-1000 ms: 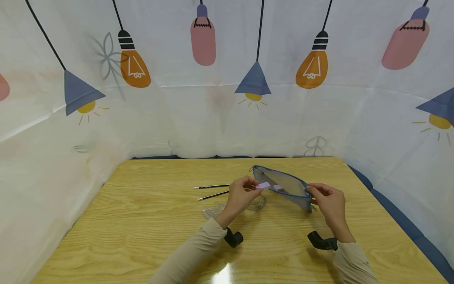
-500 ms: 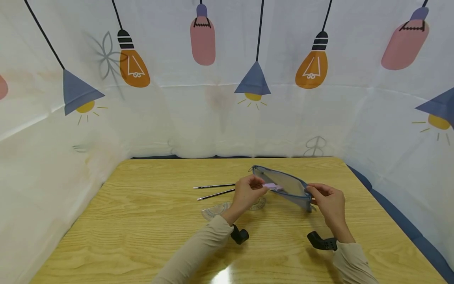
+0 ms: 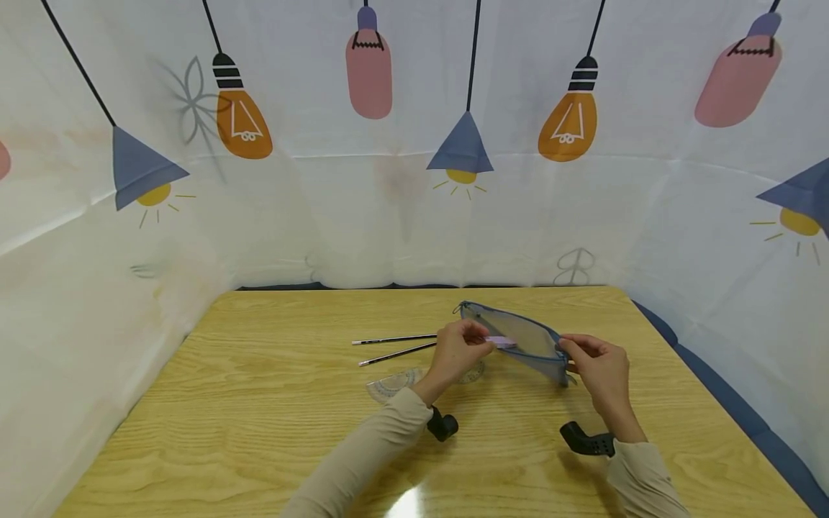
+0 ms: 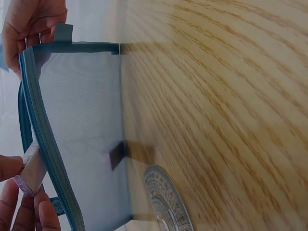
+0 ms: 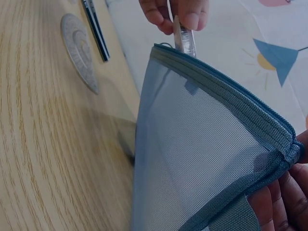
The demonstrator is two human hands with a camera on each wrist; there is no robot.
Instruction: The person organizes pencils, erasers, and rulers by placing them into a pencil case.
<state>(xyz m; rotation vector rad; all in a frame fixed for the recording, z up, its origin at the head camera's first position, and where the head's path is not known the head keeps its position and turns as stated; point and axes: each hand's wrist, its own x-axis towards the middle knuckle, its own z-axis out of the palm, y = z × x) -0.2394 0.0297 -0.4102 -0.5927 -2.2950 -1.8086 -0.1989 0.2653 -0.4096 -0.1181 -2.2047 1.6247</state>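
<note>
A lilac eraser [image 3: 500,342] is pinched between the thumb and fingertips of my left hand [image 3: 455,354], at the parted zip mouth of a mesh pouch [image 3: 547,368] with blue edging. In the left wrist view this eraser [image 4: 33,172] lies across the zip edge, partly inside. A dark block [image 4: 116,155] shows through the mesh at the pouch's bottom. My right hand [image 3: 601,367] grips the pouch's right top corner and holds it upright on the table. In the right wrist view the eraser [image 5: 185,42] dips behind the zip edge near the far corner.
Two dark pencils [image 3: 391,339] with pale ends lie left of the pouch, partly behind my left hand. Two clear protractors, one left [image 3: 392,385] and one right [image 3: 473,372] of my left wrist, rest on the wooden table [image 3: 259,432]. A printed cloth [image 3: 388,230] encloses the back and sides.
My left hand has moved right, carrying the eraser from outside the pouch into its mouth, where it now overlaps the eraser seen inside earlier. The right hand and pouch stay put.
</note>
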